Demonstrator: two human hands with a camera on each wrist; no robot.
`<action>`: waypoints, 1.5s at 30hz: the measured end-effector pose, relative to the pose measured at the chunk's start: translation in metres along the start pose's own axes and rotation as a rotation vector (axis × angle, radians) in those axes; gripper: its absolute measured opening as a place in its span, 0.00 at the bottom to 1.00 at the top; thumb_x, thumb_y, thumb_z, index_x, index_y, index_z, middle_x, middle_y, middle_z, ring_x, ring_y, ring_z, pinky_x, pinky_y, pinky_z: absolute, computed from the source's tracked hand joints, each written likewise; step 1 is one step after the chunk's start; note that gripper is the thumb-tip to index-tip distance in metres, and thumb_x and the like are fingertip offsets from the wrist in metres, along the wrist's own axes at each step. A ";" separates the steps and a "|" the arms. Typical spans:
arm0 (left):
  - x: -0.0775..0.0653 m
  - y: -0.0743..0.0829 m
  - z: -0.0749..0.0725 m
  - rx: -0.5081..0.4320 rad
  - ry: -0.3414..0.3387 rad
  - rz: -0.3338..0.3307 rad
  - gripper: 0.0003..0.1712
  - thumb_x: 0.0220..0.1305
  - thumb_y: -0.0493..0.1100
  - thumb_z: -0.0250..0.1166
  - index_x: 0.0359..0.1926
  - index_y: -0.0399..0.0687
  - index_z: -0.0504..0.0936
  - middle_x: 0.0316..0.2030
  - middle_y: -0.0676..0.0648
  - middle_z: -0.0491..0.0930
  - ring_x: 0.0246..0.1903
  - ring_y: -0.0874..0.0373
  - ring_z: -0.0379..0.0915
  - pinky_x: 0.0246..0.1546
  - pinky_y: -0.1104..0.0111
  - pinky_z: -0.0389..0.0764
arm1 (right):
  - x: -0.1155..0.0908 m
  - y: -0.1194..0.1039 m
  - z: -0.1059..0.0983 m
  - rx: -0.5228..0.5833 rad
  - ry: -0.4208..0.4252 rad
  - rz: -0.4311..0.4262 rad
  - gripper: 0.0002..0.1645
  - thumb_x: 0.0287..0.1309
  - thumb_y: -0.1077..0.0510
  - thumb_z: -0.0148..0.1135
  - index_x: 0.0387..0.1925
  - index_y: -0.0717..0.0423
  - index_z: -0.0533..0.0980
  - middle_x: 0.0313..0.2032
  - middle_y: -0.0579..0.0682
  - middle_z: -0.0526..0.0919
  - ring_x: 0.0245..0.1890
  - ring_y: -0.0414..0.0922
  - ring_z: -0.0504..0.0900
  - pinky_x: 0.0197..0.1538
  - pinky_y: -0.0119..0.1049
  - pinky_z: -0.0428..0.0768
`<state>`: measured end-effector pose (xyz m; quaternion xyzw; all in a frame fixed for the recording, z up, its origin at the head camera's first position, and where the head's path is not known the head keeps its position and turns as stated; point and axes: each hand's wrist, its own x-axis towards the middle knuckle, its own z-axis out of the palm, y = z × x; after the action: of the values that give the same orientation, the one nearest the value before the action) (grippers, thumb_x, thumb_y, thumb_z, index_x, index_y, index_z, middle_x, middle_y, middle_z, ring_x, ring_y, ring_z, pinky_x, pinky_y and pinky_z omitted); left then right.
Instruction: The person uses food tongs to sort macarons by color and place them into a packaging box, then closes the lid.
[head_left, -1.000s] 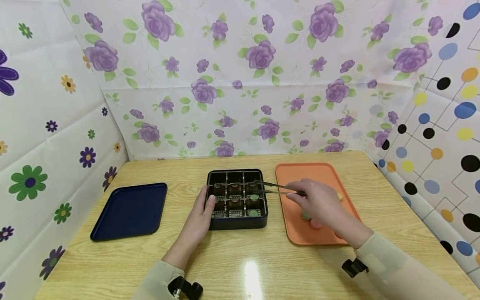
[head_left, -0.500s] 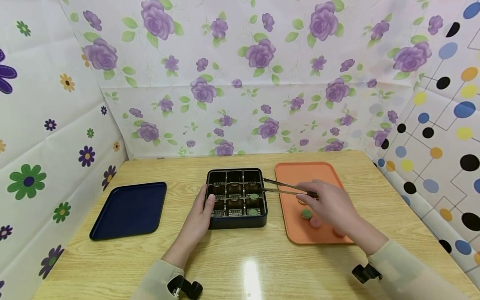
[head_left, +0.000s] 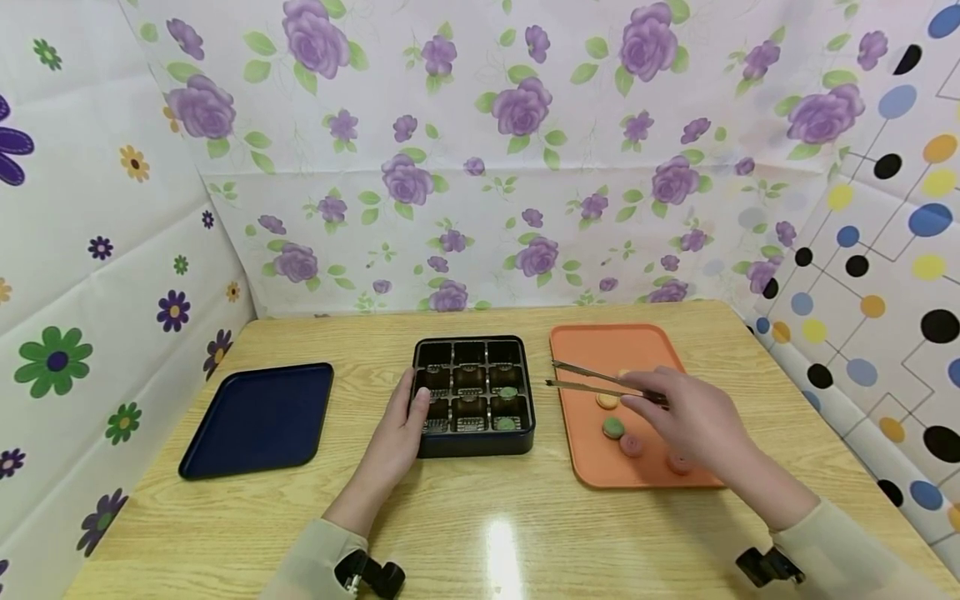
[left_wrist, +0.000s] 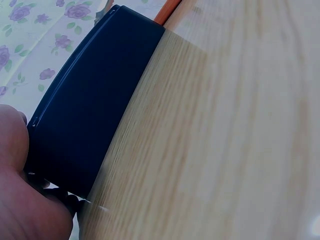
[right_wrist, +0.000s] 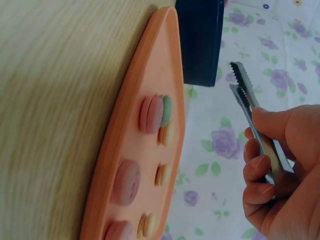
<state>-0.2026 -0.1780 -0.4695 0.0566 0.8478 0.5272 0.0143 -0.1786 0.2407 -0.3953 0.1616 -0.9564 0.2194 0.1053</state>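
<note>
A black box (head_left: 474,445) with a divided insert stands mid-table. Two green macarons (head_left: 508,393) sit in its right-hand column, in the middle and front compartments. My left hand (head_left: 397,425) grips the box's left side, thumb over the rim. Metal tongs (right_wrist: 253,115) are held in my right hand (head_left: 690,417), fingers and thumb wrapped around them. Their serrated tips are apart with nothing between them, over the left edge of the orange tray (head_left: 600,473). On that tray lie a green macaron (head_left: 613,427), pink macarons (right_wrist: 127,182) and yellow macarons (right_wrist: 161,175), some partly hidden by my right hand in the head view.
A dark blue tray (head_left: 258,421) lies on the left of the wooden table (head_left: 420,525). Purple-flowered cloth (head_left: 480,208) hangs behind the table, and patterned cloths stand at both sides. A strip of wood separates the box from the orange tray.
My right hand has drawn the tongs rightward, away from the box's right column to the orange tray. More of the tray's macarons show now. My left hand and the box stay put.
</note>
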 end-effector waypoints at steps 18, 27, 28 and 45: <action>-0.002 -0.002 -0.001 -0.018 0.001 0.015 0.50 0.87 0.73 0.40 0.92 0.54 0.36 0.89 0.42 0.37 0.87 0.40 0.31 0.83 0.37 0.43 | -0.023 0.019 -0.008 -0.045 -0.003 0.033 0.20 0.77 0.48 0.72 0.64 0.46 0.88 0.32 0.36 0.82 0.25 0.39 0.73 0.27 0.38 0.67; -0.001 -0.003 -0.001 -0.013 0.015 0.010 0.49 0.87 0.72 0.40 0.92 0.52 0.37 0.89 0.41 0.38 0.87 0.38 0.33 0.82 0.35 0.44 | -0.033 0.026 -0.011 -0.070 -0.026 0.053 0.21 0.76 0.45 0.72 0.64 0.46 0.88 0.32 0.37 0.82 0.24 0.38 0.70 0.26 0.38 0.65; -0.001 -0.003 -0.001 -0.015 0.015 0.009 0.49 0.87 0.73 0.40 0.92 0.53 0.37 0.89 0.41 0.38 0.87 0.38 0.33 0.82 0.35 0.44 | -0.035 0.027 -0.012 -0.072 -0.031 0.056 0.21 0.77 0.45 0.72 0.64 0.45 0.89 0.34 0.36 0.82 0.24 0.38 0.71 0.26 0.38 0.65; 0.001 -0.001 0.000 -0.014 0.003 0.009 0.49 0.87 0.72 0.41 0.92 0.54 0.37 0.89 0.42 0.38 0.87 0.40 0.34 0.83 0.37 0.45 | -0.051 0.043 -0.009 -0.091 -0.050 0.088 0.21 0.76 0.43 0.72 0.63 0.46 0.89 0.34 0.36 0.83 0.28 0.39 0.73 0.29 0.38 0.67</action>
<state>-0.2034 -0.1790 -0.4706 0.0592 0.8437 0.5334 0.0110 -0.1457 0.2953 -0.4179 0.1197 -0.9739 0.1758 0.0787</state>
